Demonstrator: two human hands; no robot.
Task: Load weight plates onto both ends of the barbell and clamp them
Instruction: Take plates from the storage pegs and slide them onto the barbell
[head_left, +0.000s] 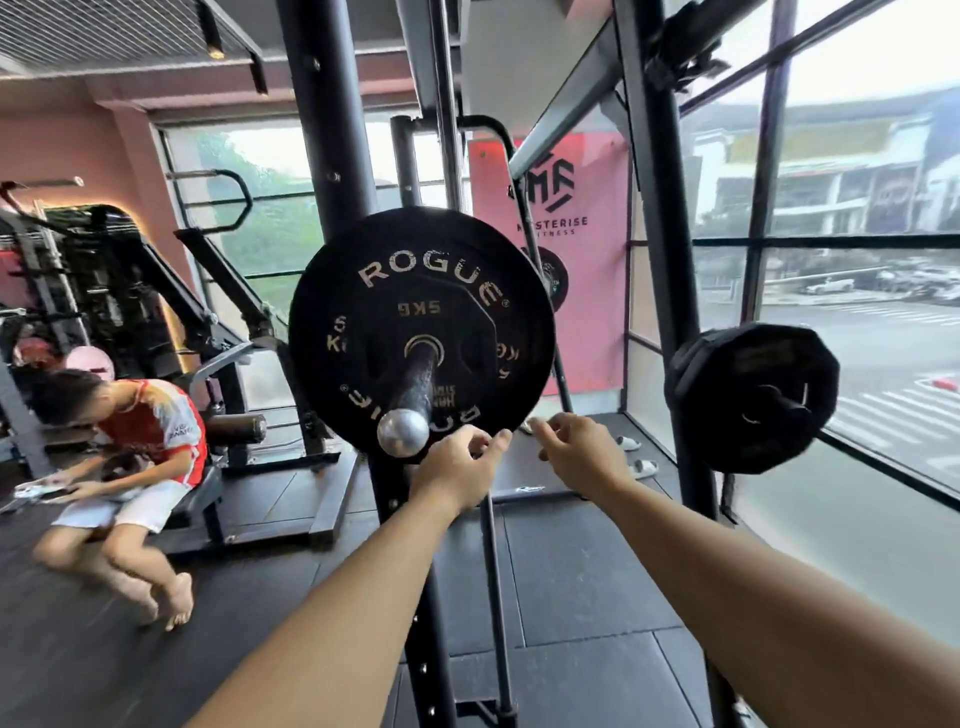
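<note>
Left hand (457, 470), right hand (584, 452) near plate (421, 280), barbell (422, 371) shaft hidden

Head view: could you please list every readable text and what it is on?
"ROGUE": large weight plate, top rim.
"5KG", upside down: small plate in front.
"STERISE", "ITNESS": pink banner, starts hidden.
Too blurred: print on barbell sleeve, lettering on seated person's shirt.

weight plate (421, 291) black, cream lettering – barbell end (402, 432) silver; banner (587, 301) at 1 o'clock pink, black logo; shirt (156, 421) at 9 o'clock red and white; floor mats (571, 571) dark grey
</note>
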